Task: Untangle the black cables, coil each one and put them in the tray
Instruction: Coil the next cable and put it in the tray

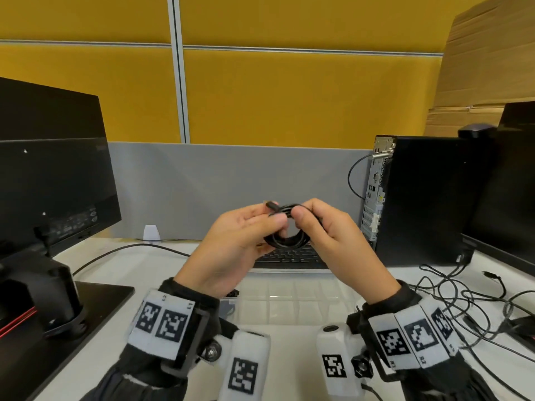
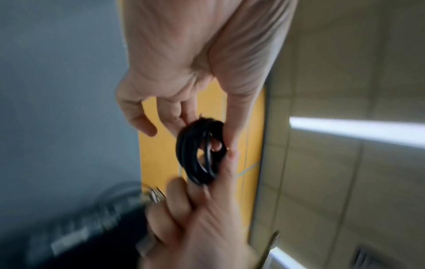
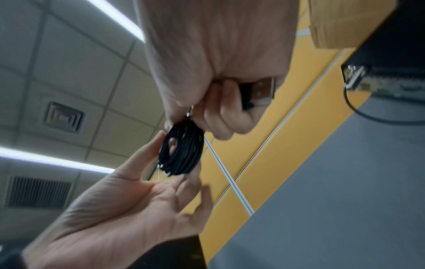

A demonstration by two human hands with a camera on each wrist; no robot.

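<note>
The white desk [image 1: 289, 337] carries, at your left, a dark monitor [image 1: 52, 169] on its black stand, and at your right an upright black computer tower [image 1: 419, 198]. Between them, against the grey partition, lies a keyboard [image 1: 289, 260], partly hidden by your hands. Nearer you sits the clear plastic tray [image 1: 289, 302], just below your wrists. To its right, loose black cables [image 1: 469, 293] sprawl in a tangle on the desk, well apart from the tray.

Your left hand [image 1: 231, 247] and right hand [image 1: 333, 235] meet in the air above the keyboard and tray, both gripping one coiled black cable [image 1: 286, 238]. In the head view, your left thumb and fingers pinch the coil's left side, a small plug end showing above the thumb. Your right thumb and forefinger pinch the coil's top right. In the right wrist view, the curled fingers of your right hand [image 3: 218, 72] also hold a USB plug [image 3: 260, 92], its metal end pointing away from the coil [image 3: 181, 151]. The left wrist view is blurred; the coil [image 2: 200, 152] shows as several tight loops between the two hands.
</note>
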